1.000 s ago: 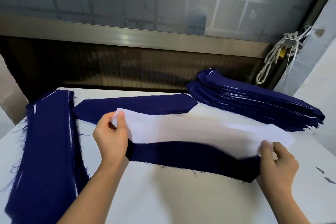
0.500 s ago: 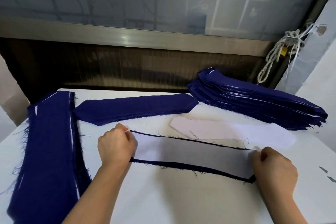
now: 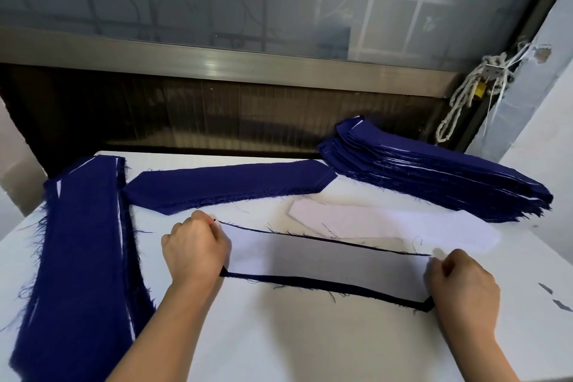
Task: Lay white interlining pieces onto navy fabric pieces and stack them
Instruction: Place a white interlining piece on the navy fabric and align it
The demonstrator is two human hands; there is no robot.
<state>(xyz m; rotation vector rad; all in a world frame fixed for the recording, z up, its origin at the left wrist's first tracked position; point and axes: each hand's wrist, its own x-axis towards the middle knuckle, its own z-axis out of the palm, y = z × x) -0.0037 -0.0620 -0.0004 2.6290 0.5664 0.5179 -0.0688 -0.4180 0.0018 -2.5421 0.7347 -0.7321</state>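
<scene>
Head view: mid-desk [image 3: 310,341], a white interlining piece [image 3: 325,259] lies on a navy fabric piece [image 3: 325,284], its navy edges showing. The left hand [image 3: 195,253] at 9 o'clock and the right hand [image 3: 462,284] at 3 o'clock, fingers curled, pinch both layers' ends, probably squaring them for the layered stack [image 3: 434,174] at 2 o'clock.

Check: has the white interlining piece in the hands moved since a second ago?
Yes. The white interlining piece came down toward the person, away from the far single navy piece, onto the near navy piece.
</scene>
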